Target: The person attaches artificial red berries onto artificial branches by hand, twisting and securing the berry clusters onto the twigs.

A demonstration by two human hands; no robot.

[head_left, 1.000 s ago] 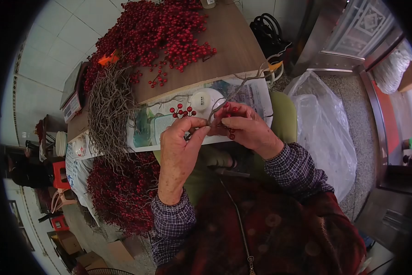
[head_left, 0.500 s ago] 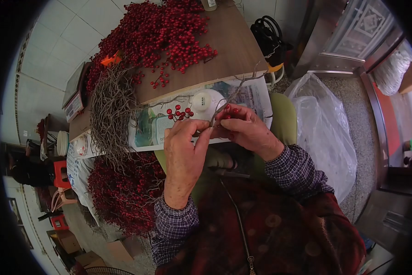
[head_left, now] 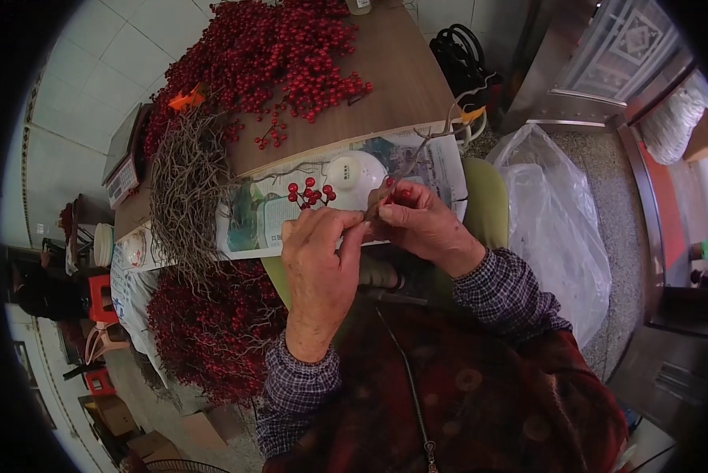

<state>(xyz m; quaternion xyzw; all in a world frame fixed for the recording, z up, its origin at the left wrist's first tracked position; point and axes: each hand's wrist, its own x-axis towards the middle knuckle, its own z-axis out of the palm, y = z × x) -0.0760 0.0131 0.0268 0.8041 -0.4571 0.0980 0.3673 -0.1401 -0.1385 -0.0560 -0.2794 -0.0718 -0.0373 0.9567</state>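
Observation:
My left hand [head_left: 322, 264] is closed in a pinch, thumb against forefinger, with a small sprig of red berries [head_left: 310, 193] rising from behind its fingers. Close beside it, my right hand [head_left: 432, 226] is closed around a grey-brown twig [head_left: 426, 142], whose forked end stretches up and to the right. A few more red berries [head_left: 401, 194] show at the right fingers. The fingertips of both hands almost meet, and they hide the lower ends of the stems. Behind them a white upturned bowl [head_left: 346, 170] rests on newspaper [head_left: 267, 213].
A large heap of red berry sprigs [head_left: 271, 59] covers the table's [head_left: 401, 79] far left. Bare twigs [head_left: 184, 185] hang over the left edge near a scale [head_left: 123, 180]. Below lie berry-laden branches [head_left: 212, 331]. A clear plastic bag [head_left: 559, 229] stands right of a green chair [head_left: 486, 201].
The twig has swung over to the right, its tip now farther right and higher. Both hands stay close together in nearly the same place, still pinching.

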